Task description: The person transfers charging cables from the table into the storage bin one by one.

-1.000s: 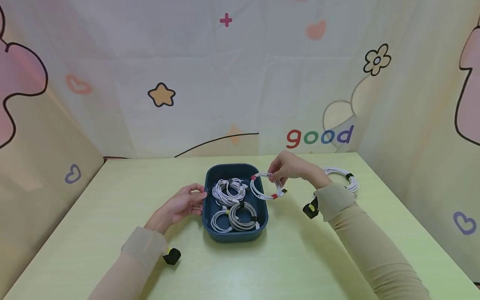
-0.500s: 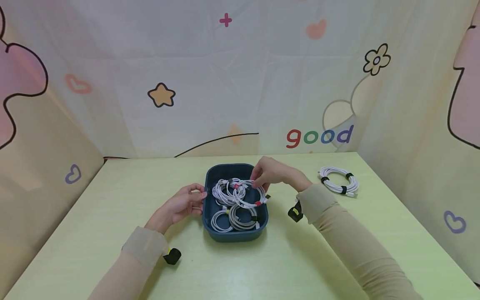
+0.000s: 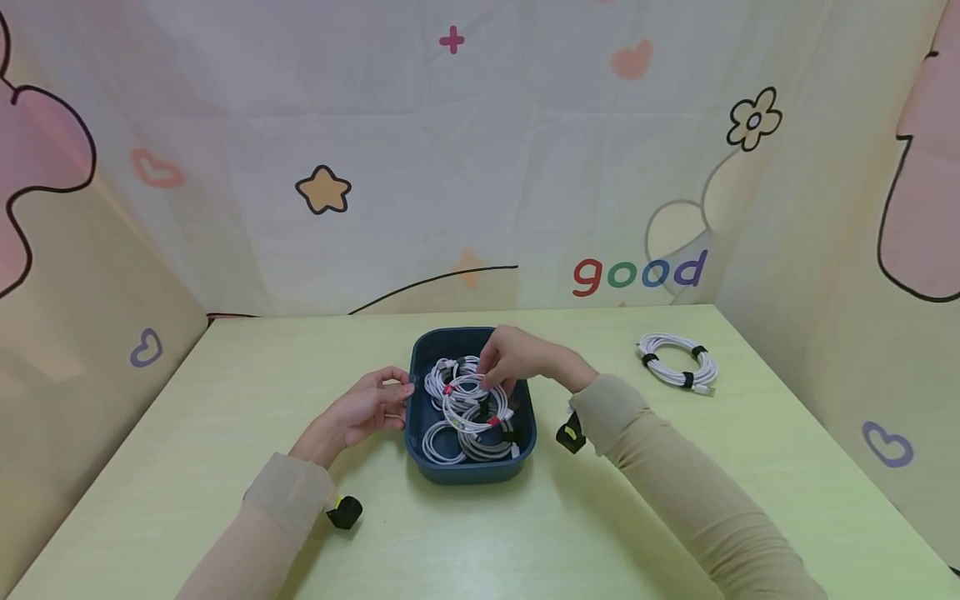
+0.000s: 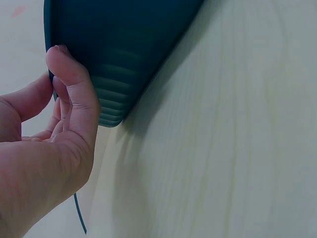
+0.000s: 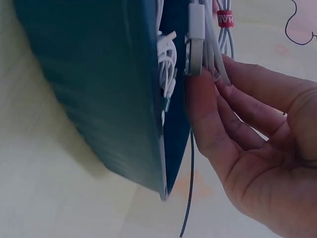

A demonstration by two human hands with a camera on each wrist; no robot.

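Note:
A dark blue plastic bin (image 3: 471, 475) stands mid-table with several coiled cables in it. My left hand (image 3: 371, 408) holds its left rim between thumb and fingers; the left wrist view shows the index finger (image 4: 74, 84) bent against the outer wall. Over the bin, my right hand (image 3: 517, 358) pinches a coiled white cable with red ties (image 3: 455, 417). Beneath it are a tangled white cable coil (image 3: 438, 385), a small grey cable coil (image 3: 429, 450) and a larger grey cable coil (image 3: 487, 452), partly hidden. In the right wrist view a white plug (image 5: 196, 25) sits by my fingertips.
Another coiled white cable with black ties (image 3: 677, 340) lies on the table (image 3: 480, 542) to the right. A printed cloth backdrop (image 3: 480, 183) rises behind the table and along both sides.
My right hand has moved left and slightly toward me, bringing the red-tied white cable from the bin's right edge to above the other coils. My left hand stays at the rim.

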